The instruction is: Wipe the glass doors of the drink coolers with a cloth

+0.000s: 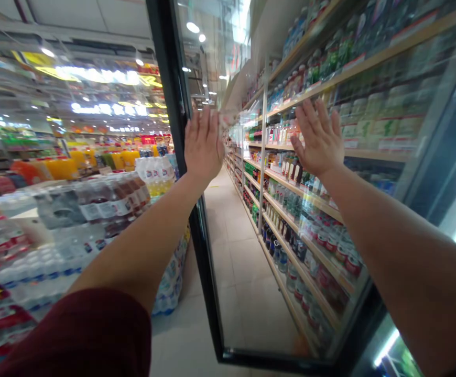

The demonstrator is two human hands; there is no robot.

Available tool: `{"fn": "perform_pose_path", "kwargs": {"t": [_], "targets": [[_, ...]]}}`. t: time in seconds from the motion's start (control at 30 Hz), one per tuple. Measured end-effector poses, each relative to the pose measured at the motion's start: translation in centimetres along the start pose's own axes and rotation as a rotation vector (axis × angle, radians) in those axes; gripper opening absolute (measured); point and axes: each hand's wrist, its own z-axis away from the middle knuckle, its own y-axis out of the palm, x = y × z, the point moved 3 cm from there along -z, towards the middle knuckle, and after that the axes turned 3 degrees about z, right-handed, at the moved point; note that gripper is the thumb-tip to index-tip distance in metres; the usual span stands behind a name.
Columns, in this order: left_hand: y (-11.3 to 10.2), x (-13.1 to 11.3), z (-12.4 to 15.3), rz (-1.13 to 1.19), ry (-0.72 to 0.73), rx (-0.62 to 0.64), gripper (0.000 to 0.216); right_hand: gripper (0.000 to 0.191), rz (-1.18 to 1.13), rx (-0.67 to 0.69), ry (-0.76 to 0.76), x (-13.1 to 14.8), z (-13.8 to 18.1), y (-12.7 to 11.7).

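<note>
A glass cooler door (247,314) with a black frame stands swung out in front of me. My left hand (203,144) lies against it at the left edge, fingers straight and together, palm on the glass beside the black upright. Farther right, my right hand (320,137) is raised flat with its fingers spread, palm toward the same pane. Whether its palm touches the glass is hard to tell. Neither hand holds anything. Rows of bottled drinks (385,115) show in the pane behind my right hand.
Wooden-edged shelves (322,204) of bottles and cans run down the right side. To the left stand stacked packs of bottled drinks (110,204), blurred in part. A tiled floor (188,335) lies below the door. A lit cooler interior (393,351) shows at lower right.
</note>
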Motion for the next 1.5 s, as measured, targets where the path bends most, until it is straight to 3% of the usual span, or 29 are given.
{"fn": "perform_pose_path", "kwargs": {"t": [0.03,0.07,0.17,0.2,0.23,0.27,0.37,0.4,0.43,0.53,0.57,0.6,0.63,0.67,0.77,0.8,0.83,0.87,0.93,0.97,1.0,1.13,1.17,1.23,1.3,1.33,1.37,1.4,1.5], "targets": [[0.0,0.1,0.4,-0.001,-0.045,-0.010,0.065,0.066,-0.013,0.009,0.006,0.0,0.0,0.0],[0.3,-0.2,1.0,0.022,0.018,0.046,0.063,0.066,-0.025,0.019,0.016,-0.1,0.0,0.1],[1.4,-2.4,3.5,0.129,0.540,0.411,0.059,0.066,-0.029,0.039,0.029,-0.2,-0.1,0.1],[1.5,-2.7,4.0,0.120,0.637,0.473,0.059,0.066,-0.018,0.043,0.024,-0.1,-0.1,0.1],[1.6,-2.7,4.2,0.075,0.636,0.475,0.060,0.067,-0.003,0.046,0.017,-0.1,-0.1,0.1],[1.7,-2.4,4.0,-0.003,0.522,0.408,0.061,0.067,0.010,0.048,0.013,-0.1,-0.1,0.0],[1.8,-1.8,4.3,-0.188,0.003,0.132,0.062,0.067,0.010,0.058,0.014,-0.1,-0.1,0.0],[2.0,-2.2,4.9,-0.174,-0.041,0.101,0.060,0.068,0.005,0.058,0.018,-0.1,-0.1,0.0],[2.5,-2.9,5.7,-0.117,0.017,0.123,0.057,0.068,0.001,0.059,0.020,-0.1,-0.1,0.0],[3.6,-5.5,8.4,0.196,0.686,0.408,0.052,0.067,-0.001,0.058,0.028,-0.1,-0.2,0.1],[3.6,-5.7,8.9,0.265,0.853,0.485,0.053,0.067,-0.002,0.060,0.032,-0.1,-0.2,0.1],[3.4,-5.4,8.8,0.293,0.920,0.520,0.054,0.067,-0.003,0.062,0.038,-0.2,-0.2,0.1],[3.2,-4.8,8.2,0.281,0.875,0.494,0.055,0.067,-0.005,0.066,0.045,-0.2,-0.2,0.2],[3.0,-4.1,7.3,0.241,0.741,0.416,0.057,0.067,-0.007,0.071,0.050,-0.2,-0.2,0.2],[2.2,-2.2,5.5,0.081,0.131,0.040,0.067,0.067,-0.014,0.080,0.050,-0.1,-0.3,0.1],[2.2,-2.1,5.6,0.060,0.030,-0.028,0.068,0.067,-0.014,0.081,0.047,0.0,-0.3,0.0],[2.4,-2.4,5.9,0.071,0.048,-0.017,0.068,0.067,-0.010,0.081,0.043,0.0,-0.3,-0.1],[2.8,-2.9,6.3,0.107,0.168,0.066,0.066,0.067,-0.003,0.084,0.039,0.1,-0.3,-0.1],[3.6,-3.6,6.9,0.205,0.543,0.336,0.059,0.068,0.012,0.084,0.042,0.2,-0.3,-0.3],[3.7,-3.5,7.0,0.230,0.661,0.424,0.056,0.068,0.011,0.080,0.048,0.1,-0.2,-0.3],[3.7,-2.9,6.6,0.226,0.671,0.436,0.055,0.067,0.000,0.075,0.053,0.1,-0.2,-0.4],[2.8,-0.1,4.3,0.092,0.176,0.029,0.066,0.064,-0.059,0.041,0.043,0.0,-0.2,-0.3],[2.7,-0.1,4.3,0.077,0.123,-0.036,0.070,0.064,-0.054,0.035,0.035,-0.1,-0.1,-0.2],[3.0,-1.3,4.8,0.114,0.294,0.028,0.073,0.066,-0.026,0.027,0.020,-0.1,-0.2,-0.1],[3.5,-2.5,5.5,0.189,0.626,0.248,0.069,0.066,-0.021,0.026,0.021,-0.2,-0.2,0.1],[3.7,-2.6,5.5,0.208,0.717,0.327,0.066,0.066,-0.029,0.027,0.026,-0.2,-0.2,0.2],[3.7,-2.2,5.1,0.205,0.714,0.349,0.064,0.065,-0.039,0.028,0.031,-0.2,-0.2,0.3],[3.6,-1.6,4.5,0.178,0.620,0.312,0.063,0.065,-0.047,0.024,0.036,-0.3,-0.2,0.4],[3.2,0.3,3.5,0.075,0.203,0.029,0.068,0.064,-0.042,0.007,0.023,-0.4,-0.2,0.7]]}}
